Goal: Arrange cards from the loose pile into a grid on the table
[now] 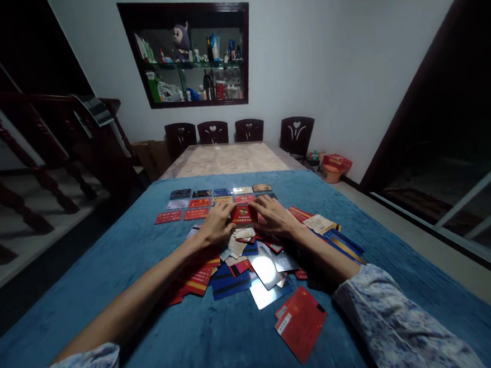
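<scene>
Both my hands reach forward over a loose pile of cards (pixel 255 262) on a blue cloth (pixel 109 283). My left hand (pixel 217 224) and my right hand (pixel 275 215) each pinch one side of a red card (pixel 243 213) at the far end of the pile. Just beyond it lie neat rows of cards (pixel 213 200), red, blue, dark and pale ones laid side by side. A larger red card (pixel 300 321) lies apart, near my right sleeve. Shiny silver cards (pixel 266 269) reflect light in the middle of the pile.
The blue cloth covers the near table; a marble-topped table (pixel 227 158) with several dark chairs (pixel 212 132) stands behind it. A wall niche (pixel 188 53) holds bottles and a plush toy. A wooden stair railing (pixel 36 137) runs left; a red basket (pixel 335 165) sits on the floor at right.
</scene>
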`<state>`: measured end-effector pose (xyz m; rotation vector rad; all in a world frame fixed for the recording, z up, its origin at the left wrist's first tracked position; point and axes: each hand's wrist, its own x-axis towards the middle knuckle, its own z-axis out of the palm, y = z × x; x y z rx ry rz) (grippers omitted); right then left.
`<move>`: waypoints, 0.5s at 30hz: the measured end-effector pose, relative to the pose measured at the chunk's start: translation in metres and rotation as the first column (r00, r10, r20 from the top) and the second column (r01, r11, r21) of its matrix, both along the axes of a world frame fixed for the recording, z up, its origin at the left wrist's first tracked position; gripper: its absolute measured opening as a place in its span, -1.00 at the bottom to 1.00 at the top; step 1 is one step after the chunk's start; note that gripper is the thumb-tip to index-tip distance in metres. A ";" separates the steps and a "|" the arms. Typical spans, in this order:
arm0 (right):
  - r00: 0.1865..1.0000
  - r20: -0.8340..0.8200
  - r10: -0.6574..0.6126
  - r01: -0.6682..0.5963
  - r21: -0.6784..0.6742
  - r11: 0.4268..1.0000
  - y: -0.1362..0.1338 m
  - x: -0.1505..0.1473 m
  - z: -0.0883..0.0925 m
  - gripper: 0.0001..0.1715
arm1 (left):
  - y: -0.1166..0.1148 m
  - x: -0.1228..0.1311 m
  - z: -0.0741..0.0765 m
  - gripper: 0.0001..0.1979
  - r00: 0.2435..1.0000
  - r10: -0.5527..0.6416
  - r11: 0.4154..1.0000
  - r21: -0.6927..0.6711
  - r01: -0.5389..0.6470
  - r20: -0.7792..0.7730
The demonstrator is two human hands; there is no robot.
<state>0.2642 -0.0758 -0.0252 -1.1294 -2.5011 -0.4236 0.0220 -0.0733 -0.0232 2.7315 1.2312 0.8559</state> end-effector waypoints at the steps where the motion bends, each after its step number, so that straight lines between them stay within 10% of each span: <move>1: 1.000 -0.003 -0.001 0.001 0.001 1.000 0.002 0.001 -0.001 -0.34 | 0.001 0.000 0.000 -0.43 1.000 0.000 1.000 0.010 0.001 -0.012; 15: 0.997 -0.005 0.072 -0.072 -0.125 0.990 0.042 0.016 -0.002 -0.32 | 0.022 0.003 0.013 -0.57 0.991 0.051 0.999 -0.010 -0.053 -0.122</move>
